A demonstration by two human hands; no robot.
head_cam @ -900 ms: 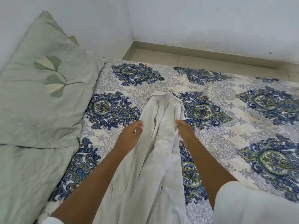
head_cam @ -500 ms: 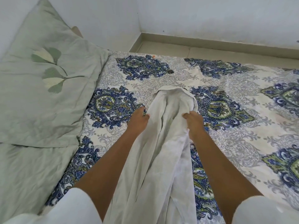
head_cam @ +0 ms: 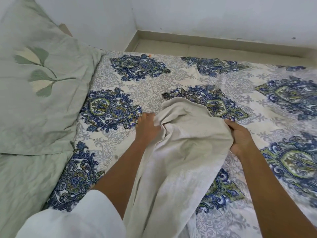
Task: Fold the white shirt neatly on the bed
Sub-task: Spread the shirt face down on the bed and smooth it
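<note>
Both of my hands are holding the white shirt (head_cam: 180,152). My left hand (head_cam: 147,127) is bunching its left edge in curled fingers, and my right hand (head_cam: 240,138) is pinching the right edge with the thumb on top. The shirt is lying lengthwise on the bed (head_cam: 151,93) between my forearms, its far end mounding up just past my knuckles and the rest trailing back toward me.

What I am risking here, I think, is an uneven pull. That would be twisting the gathered middle, and any fold laid over those ridges would be pressing creases in (the thin cloth looks ready to take them). The loose bedsheet could also be riding along with the shirt.

The shirt is looking like limp, slightly coarse woven cloth, off-white, falling in long tubular folds. The sheet beneath is showing blue-and-green medallions on cream, lightly rippled. A pale green pillow (head_cam: 42,109) with stitched leaves is slumping against the wall (head_cam: 205,18) at my left, well apart from the shirt.
</note>
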